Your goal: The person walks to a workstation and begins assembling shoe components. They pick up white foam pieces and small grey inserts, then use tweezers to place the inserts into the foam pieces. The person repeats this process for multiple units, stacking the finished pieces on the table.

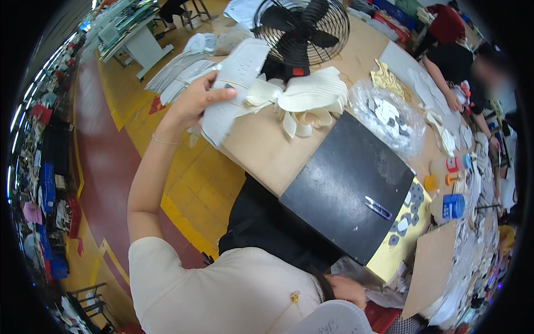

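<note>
At the tabletop (267,158), left fingers (207,79) clasp a white stack (245,64) under the thumb (221,95); right fingers (349,290), grip unclear.

The left arm (150,178) rises along the left-centre of the frame, bare below the shoulder, elbow slightly bent, wrist (173,118) leading up to the right. The left hand (194,101) sits above centre-left in a pinching hold, thumb (222,94) stretched rightward, fingers partly hidden. Of the right arm (347,289), only a small bare part shows at lower centre; whether hand or forearm, I cannot tell
</note>
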